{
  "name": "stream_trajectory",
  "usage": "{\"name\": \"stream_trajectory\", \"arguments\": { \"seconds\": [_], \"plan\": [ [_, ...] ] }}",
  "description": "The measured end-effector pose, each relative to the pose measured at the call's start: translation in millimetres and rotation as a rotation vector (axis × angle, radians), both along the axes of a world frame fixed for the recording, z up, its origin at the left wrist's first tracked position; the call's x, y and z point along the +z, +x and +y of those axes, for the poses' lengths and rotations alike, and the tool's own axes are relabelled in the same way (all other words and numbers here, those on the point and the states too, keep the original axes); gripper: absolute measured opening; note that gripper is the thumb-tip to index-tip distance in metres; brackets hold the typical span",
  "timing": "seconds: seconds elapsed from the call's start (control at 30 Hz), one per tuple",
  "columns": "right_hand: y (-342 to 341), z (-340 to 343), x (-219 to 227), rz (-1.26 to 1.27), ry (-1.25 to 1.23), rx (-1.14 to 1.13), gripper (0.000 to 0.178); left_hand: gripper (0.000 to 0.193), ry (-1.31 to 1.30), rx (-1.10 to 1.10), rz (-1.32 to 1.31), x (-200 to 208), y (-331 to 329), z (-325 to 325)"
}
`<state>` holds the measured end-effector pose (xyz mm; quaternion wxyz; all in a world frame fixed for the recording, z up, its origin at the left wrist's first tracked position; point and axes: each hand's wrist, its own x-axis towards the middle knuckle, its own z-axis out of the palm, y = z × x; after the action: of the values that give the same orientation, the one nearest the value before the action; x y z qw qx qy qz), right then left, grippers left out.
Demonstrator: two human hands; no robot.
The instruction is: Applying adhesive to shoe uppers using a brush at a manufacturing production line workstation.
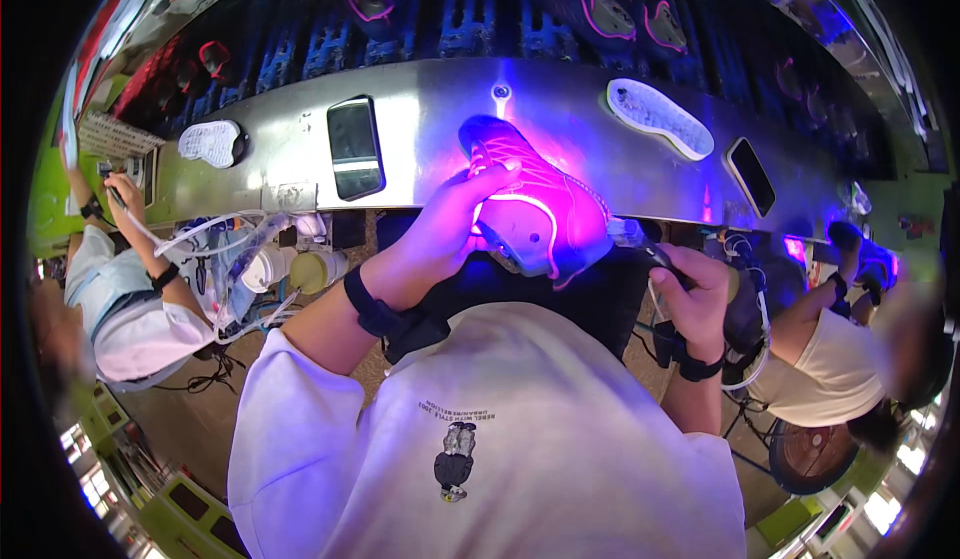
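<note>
My left hand (447, 221) grips a shoe upper (540, 194) at its side, with the thumb over the laced part near the collar. Purple-pink light floods the upper and hides its true colour. Its toe points away over the metal bench and the heel end faces me. My right hand (697, 289) is closed around the dark handle of a small brush (628, 232). The pale brush head meets the heel end at its right side; whether the bristles touch it I cannot tell. A small lamp (501, 92) shines on the bench beyond the toe.
On the metal bench (420, 89) lie a phone (356, 147), a white sole (660, 119), another sole (210, 143) and a second phone (750, 176). Behind runs a dark conveyor carrying several shoe parts (610, 12). Containers (318, 271) stand below at left. Co-workers sit on both sides.
</note>
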<state>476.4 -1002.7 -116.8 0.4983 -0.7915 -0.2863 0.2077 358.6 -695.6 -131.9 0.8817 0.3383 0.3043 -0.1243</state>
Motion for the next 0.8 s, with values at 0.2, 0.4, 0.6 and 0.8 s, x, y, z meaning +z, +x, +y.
{"name": "stream_trajectory", "arguments": {
  "seconds": [0.2, 0.4, 0.6, 0.8],
  "plan": [
    [31.5, 26.3, 47.4, -0.248, -0.044, 0.125, 0.032, 0.048, -0.283, 0.088, -0.087, 5.5, -13.9, -6.2],
    [42.1, 50.5, 66.7, -0.316, -0.07, 0.226, 0.034, 0.056, -0.86, 0.132, 0.091, 0.9, -29.7, -4.9],
    [38.5, 65.3, 45.1, -0.287, 0.007, 0.231, 0.036, 0.07, -1.259, 0.181, 0.07, -16.3, -40.7, -14.2],
    [17.7, 73.0, 27.1, -0.282, -0.023, 0.172, 0.037, 0.068, -1.405, 0.196, 0.195, -18.0, -50.6, -17.7]
  ]
}}
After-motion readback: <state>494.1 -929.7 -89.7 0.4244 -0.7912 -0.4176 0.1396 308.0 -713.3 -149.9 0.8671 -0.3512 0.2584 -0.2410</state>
